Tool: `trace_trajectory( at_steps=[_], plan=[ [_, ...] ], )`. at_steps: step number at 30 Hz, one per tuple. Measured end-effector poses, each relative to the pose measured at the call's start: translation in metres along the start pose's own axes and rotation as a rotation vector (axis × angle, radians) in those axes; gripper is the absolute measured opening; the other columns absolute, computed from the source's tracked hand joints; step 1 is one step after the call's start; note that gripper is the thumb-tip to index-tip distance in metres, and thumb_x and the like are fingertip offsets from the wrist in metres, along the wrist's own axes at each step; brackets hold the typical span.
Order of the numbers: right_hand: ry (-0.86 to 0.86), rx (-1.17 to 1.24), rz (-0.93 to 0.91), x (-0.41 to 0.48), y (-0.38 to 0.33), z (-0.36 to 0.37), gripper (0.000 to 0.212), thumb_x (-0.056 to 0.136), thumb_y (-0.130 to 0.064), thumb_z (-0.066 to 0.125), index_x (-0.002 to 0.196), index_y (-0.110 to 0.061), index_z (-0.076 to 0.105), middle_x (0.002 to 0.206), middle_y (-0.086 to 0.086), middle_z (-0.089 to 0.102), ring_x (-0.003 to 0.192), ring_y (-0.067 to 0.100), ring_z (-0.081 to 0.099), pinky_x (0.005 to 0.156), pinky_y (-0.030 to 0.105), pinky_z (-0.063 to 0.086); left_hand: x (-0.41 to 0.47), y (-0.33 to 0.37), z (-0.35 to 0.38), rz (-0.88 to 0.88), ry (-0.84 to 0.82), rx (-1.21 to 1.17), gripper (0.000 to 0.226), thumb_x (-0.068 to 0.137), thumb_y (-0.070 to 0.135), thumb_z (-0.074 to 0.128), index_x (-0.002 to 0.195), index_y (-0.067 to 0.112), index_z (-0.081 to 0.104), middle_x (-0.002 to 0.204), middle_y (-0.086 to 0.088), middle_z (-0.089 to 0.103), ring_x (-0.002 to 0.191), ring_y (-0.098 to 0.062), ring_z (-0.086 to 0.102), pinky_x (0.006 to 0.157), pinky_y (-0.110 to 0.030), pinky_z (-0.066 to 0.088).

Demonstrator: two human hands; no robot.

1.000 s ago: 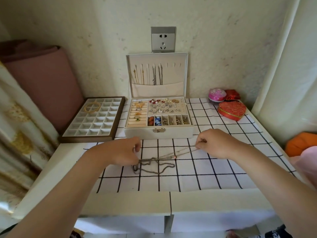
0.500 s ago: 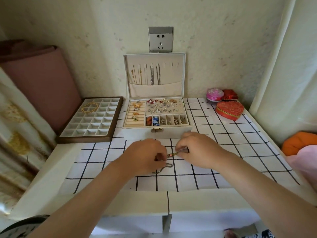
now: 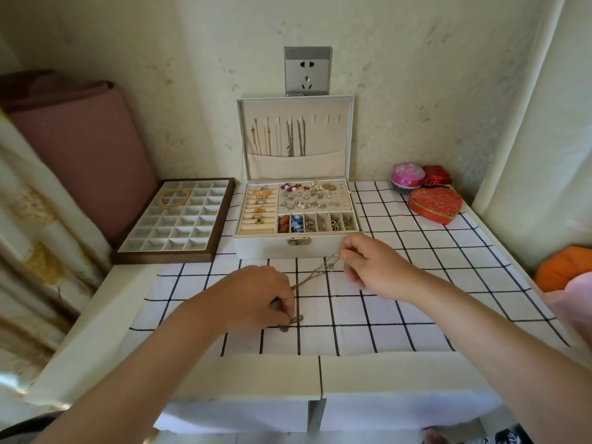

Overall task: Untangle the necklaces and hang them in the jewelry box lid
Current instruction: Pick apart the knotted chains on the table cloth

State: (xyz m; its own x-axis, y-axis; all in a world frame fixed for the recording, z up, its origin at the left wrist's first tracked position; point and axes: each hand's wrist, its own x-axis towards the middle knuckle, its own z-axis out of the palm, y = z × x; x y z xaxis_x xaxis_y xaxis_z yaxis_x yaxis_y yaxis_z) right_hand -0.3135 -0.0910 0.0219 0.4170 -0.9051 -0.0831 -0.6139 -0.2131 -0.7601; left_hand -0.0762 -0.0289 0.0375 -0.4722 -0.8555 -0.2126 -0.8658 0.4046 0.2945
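- Head view, hands: the left hand (image 3: 256, 296) sits low over the checked cloth (image 3: 384, 331). Its fingers (image 3: 287, 307) are curled and pinch one end of the tangled necklaces (image 3: 315, 274)
- A small knot of chain lies on the cloth just under those fingers
- The right hand (image 3: 371, 267) is held nearer the jewelry box (image 3: 256, 248). Its fingers (image 3: 347, 253) are closed in a pinch on the other end of the same chains
- The chains run taut on a slant between the two hands, clear of the cloth along the middle
- Head view, box: the jewelry box stands open at the back of the bench (image 3: 105, 315), with its lid (image 3: 348, 139) upright against the wall
- Several gold and silver chains hang inside the lid, their lower ends tucked into its pocket
- Head view, surroundings: a compartment tray (image 3: 224, 219) lies just left of the box, and a red heart-shaped box (image 3: 435, 205) lies well to its right
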Motion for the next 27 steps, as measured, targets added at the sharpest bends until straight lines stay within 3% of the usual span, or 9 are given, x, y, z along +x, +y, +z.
trace_trajectory(
  at_steps=[2, 5, 8, 10, 13, 17, 20, 24, 27],
  plan=[
    [0.030, -0.073, 0.026, 0.000, 0.001, 0.000, 0.016, 0.105, -0.025, 0.044, 0.092, -0.025, 0.053, 0.073, -0.002, 0.058, 0.054, 0.010, 0.046, 0.051, 0.026, 0.038, -0.006, -0.005, -0.002, -0.013, -0.014, 0.025, 0.004, 0.088, 0.034, 0.068, 0.089, 0.035, 0.072, 0.092, 0.018, 0.061, 0.094, -0.002, 0.052, 0.088, -0.024, 0.045],
    [0.063, -0.131, 0.076, 0.000, 0.001, -0.003, 0.015, 0.103, -0.029, 0.045, 0.091, -0.026, 0.054, 0.071, -0.004, 0.058, 0.049, 0.011, 0.046, 0.045, 0.026, 0.036, -0.015, -0.017, -0.004, -0.075, -0.044, 0.097, 0.005, 0.087, 0.037, 0.064, 0.085, 0.038, 0.069, 0.094, 0.021, 0.060, 0.097, -0.003, 0.049, 0.093, -0.026, 0.043],
    [0.052, -0.260, 0.105, -0.002, -0.002, -0.006, 0.014, 0.099, -0.032, 0.047, 0.090, -0.024, 0.055, 0.073, -0.003, 0.062, 0.050, 0.013, 0.050, 0.049, 0.027, 0.037, -0.024, -0.027, -0.009, -0.169, -0.113, 0.152, 0.011, 0.085, 0.043, 0.059, 0.074, 0.044, 0.059, 0.095, 0.020, 0.059, 0.099, -0.006, 0.049, 0.096, -0.033, 0.044],
    [0.040, -0.340, 0.118, -0.002, -0.003, -0.008, 0.018, 0.099, -0.032, 0.046, 0.089, -0.020, 0.055, 0.073, 0.000, 0.063, 0.056, 0.016, 0.053, 0.052, 0.030, 0.038, -0.028, -0.031, -0.013, -0.228, -0.137, 0.150, 0.008, 0.086, 0.043, 0.059, 0.078, 0.043, 0.061, 0.097, 0.019, 0.059, 0.102, -0.008, 0.049, 0.097, -0.032, 0.044],
    [0.037, -0.453, 0.136, -0.002, -0.004, -0.008, 0.024, 0.099, -0.034, 0.042, 0.085, -0.017, 0.052, 0.076, 0.004, 0.064, 0.066, 0.021, 0.058, 0.058, 0.036, 0.042, -0.030, -0.027, -0.019, -0.277, -0.167, 0.181, 0.008, 0.091, 0.036, 0.058, 0.089, 0.036, 0.065, 0.101, 0.014, 0.060, 0.103, -0.011, 0.048, 0.091, -0.025, 0.040],
    [-0.016, -0.569, 0.203, -0.003, -0.005, -0.008, 0.033, 0.098, -0.033, 0.039, 0.074, -0.013, 0.052, 0.076, 0.003, 0.059, 0.067, 0.019, 0.053, 0.055, 0.031, 0.037, -0.028, -0.021, -0.022, -0.379, -0.202, 0.129, 0.021, 0.088, 0.030, 0.054, 0.066, 0.028, 0.056, 0.078, 0.010, 0.059, 0.085, -0.011, 0.054, 0.079, -0.024, 0.041],
    [-0.011, -0.702, 0.199, -0.004, -0.009, -0.006, 0.033, 0.096, -0.032, 0.043, 0.068, -0.015, 0.049, 0.072, 0.000, 0.053, 0.066, 0.019, 0.051, 0.051, 0.028, 0.032, -0.021, -0.018, -0.019, -0.396, -0.065, 0.107, 0.025, 0.087, 0.043, 0.057, 0.067, 0.028, 0.061, 0.073, 0.011, 0.062, 0.077, -0.007, 0.058, 0.064, -0.023, 0.042],
    [0.034, -0.992, 0.026, -0.005, -0.023, 0.005, 0.020, 0.093, -0.024, 0.049, 0.075, -0.015, 0.049, 0.081, -0.002, 0.051, 0.076, 0.021, 0.052, 0.055, 0.028, 0.033, -0.006, -0.008, -0.008, -0.266, 0.215, 0.087, 0.011, 0.090, 0.047, 0.061, 0.090, 0.037, 0.063, 0.090, 0.016, 0.063, 0.086, -0.004, 0.056, 0.071, -0.022, 0.046],
    [0.075, -0.870, -0.263, -0.002, -0.024, 0.022, 0.014, 0.094, -0.024, 0.055, 0.096, -0.020, 0.068, 0.094, -0.002, 0.060, 0.089, 0.022, 0.058, 0.064, 0.031, 0.043, 0.003, -0.003, 0.004, -0.205, 0.231, 0.049, 0.015, 0.089, 0.047, 0.064, 0.101, 0.038, 0.065, 0.098, 0.017, 0.060, 0.093, -0.003, 0.051, 0.075, -0.024, 0.044]
  ],
)
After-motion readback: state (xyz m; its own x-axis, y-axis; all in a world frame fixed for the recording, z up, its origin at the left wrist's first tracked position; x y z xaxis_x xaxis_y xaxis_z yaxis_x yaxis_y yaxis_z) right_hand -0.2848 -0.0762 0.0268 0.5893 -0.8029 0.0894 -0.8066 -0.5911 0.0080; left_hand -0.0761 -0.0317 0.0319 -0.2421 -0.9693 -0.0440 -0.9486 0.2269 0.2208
